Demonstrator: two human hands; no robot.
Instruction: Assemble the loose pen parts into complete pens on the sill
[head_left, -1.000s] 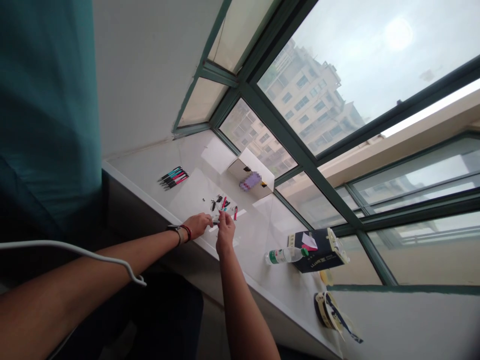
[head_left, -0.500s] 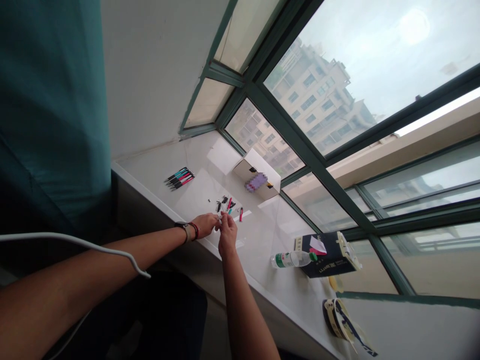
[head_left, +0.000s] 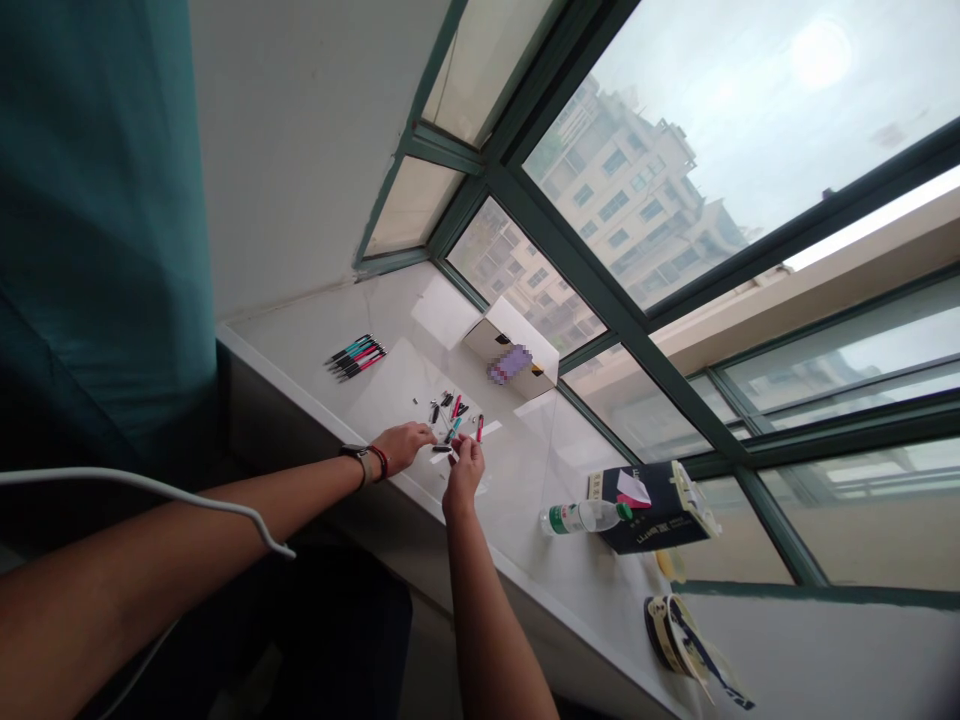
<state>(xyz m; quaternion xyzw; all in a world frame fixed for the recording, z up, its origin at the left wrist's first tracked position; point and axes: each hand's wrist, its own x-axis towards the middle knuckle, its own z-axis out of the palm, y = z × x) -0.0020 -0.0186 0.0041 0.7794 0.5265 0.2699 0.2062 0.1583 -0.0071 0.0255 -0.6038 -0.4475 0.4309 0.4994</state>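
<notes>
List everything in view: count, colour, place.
ledge: one, white, centre
pens: several, black/teal/pink, ledge's left
loose pen parts: many, black/pink/teal, by hands
open box: one, pale, near windows
bottle: one, clear/green, right
dark box: one, navy, behind bottle
paper: white/pink, on dark box, count unclear
yellow item: one, partly hidden
roll: cream/dark, lower right, count unclear
curtain: one, teal, left
windows: several, green-framed, upper right
building: beige, outside
cable: white, lower left
left hand: one, bare, ledge's front
right hand: one, bare, beside it
</notes>
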